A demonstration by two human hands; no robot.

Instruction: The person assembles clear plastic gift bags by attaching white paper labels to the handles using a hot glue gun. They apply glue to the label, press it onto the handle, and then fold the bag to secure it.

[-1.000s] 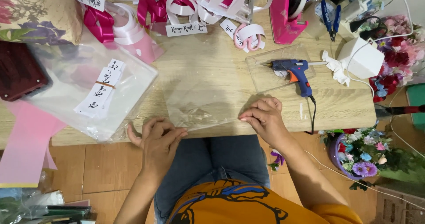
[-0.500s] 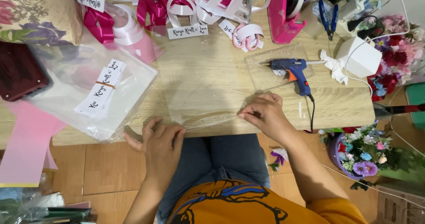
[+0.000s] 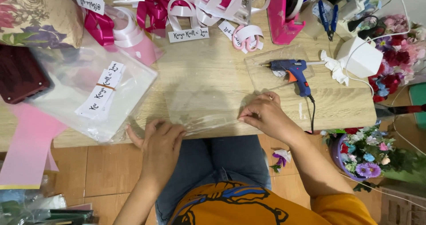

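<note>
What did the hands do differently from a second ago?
The left hand slid a little to the right along the table edge. The right hand shifted slightly and now pinches the near edge of the clear plastic sheet, which looks folded up more along that edge. The glue gun, ribbons and plastic bag stayed put.
</note>
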